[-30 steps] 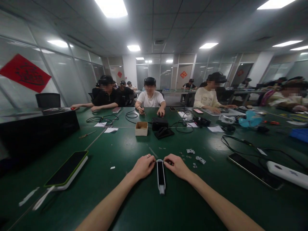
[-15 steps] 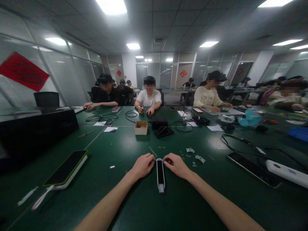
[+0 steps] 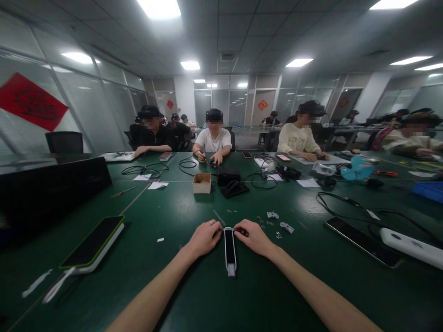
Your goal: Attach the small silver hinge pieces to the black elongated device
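Observation:
A slim handheld device (image 3: 230, 249) with a white frame, a long dark face and a pale tip lies on the green table, its tip towards me. My left hand (image 3: 206, 237) rests on the tabletop at the left of its far end, fingers curled and pinched together. Across from it, my right hand (image 3: 253, 236) is closed in a pinch at the device's upper right corner. What sits between either hand's fingertips is too small and dark to make out. To the right of my right hand lie two small pale brackets (image 3: 287, 227) and several tiny rings (image 3: 270, 223).
A phone in a green case (image 3: 92, 242) lies at left, near a dark monitor (image 3: 51, 198). Farther off stand a small open box (image 3: 202, 183) and a black box (image 3: 229, 176). At right are a dark phone (image 3: 362, 242), a white device (image 3: 411, 246) and cables. Co-workers sit opposite.
My hands and the slim device hold their places, apart from a slight shift of the view. Across the table, a co-worker's hand has moved a little.

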Tool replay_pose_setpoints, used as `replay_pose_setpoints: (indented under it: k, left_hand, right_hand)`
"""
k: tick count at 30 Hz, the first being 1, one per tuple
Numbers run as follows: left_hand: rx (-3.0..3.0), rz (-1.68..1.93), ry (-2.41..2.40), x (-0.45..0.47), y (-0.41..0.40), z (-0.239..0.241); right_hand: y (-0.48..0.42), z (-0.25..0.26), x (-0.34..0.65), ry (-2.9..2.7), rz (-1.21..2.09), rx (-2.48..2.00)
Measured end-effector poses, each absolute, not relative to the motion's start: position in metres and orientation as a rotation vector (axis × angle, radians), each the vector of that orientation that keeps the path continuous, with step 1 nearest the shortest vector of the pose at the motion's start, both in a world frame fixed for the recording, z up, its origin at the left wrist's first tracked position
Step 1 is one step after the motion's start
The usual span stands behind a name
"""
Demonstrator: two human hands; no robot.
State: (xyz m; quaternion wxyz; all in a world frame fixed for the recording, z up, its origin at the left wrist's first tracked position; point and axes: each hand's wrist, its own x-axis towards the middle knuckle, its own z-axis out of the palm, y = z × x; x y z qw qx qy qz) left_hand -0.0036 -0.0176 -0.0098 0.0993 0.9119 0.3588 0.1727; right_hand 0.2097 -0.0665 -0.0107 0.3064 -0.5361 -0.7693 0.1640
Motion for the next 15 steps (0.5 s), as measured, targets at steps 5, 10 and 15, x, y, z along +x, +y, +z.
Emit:
replay_pose_setpoints:
  k: [5, 10, 15]
  left_hand:
    - [2.702, 0.512, 1.066, -0.0036, -0.0181, -0.0085]
    - [2.694, 0.530, 1.048, -0.0038, -0.0187, -0.0075]
    - [2.700, 0.545, 1.044, -0.0043, -0.0173, -0.0107]
  right_hand:
    - [-0.0675, -0.0097, 0.2100, -2.049, 0.446, -1.421]
    - [-0.0671, -0.0108, 0.2105, -2.047, 0.474, -1.447]
    - [-0.0657, -0.0123, 0.2113, -2.057, 0.447, -1.431]
